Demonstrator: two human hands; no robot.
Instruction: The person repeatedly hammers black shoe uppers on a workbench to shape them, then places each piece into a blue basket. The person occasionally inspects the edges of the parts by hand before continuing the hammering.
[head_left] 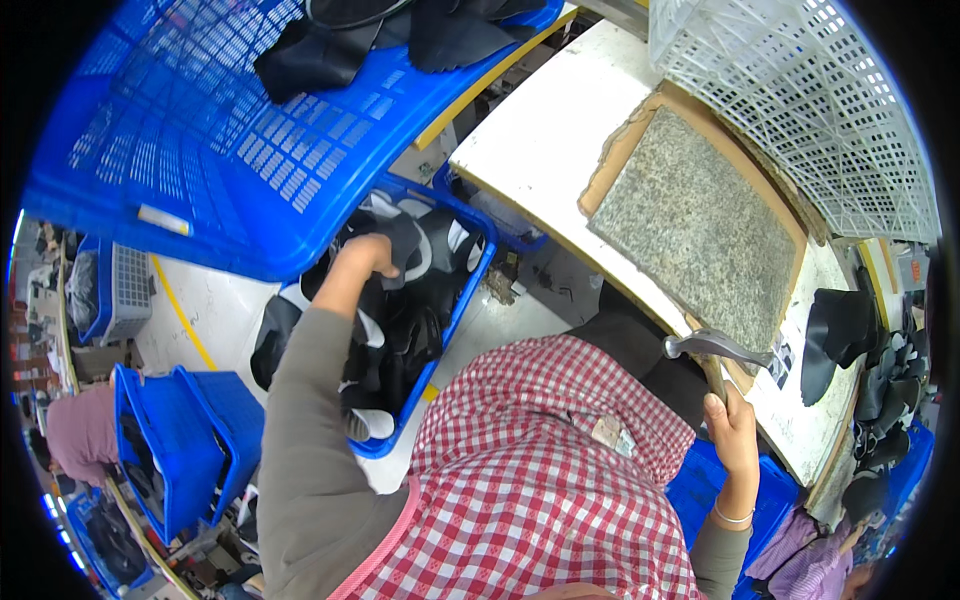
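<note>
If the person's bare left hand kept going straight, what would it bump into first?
The left hand would probably meet the dark grey, soft-looking piece lying in the blue plastic basket. It may already be touching it; depth is hard to judge here.

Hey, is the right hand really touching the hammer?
Touching. The head view shows the right hand gripping the hammer by its handle.
</note>
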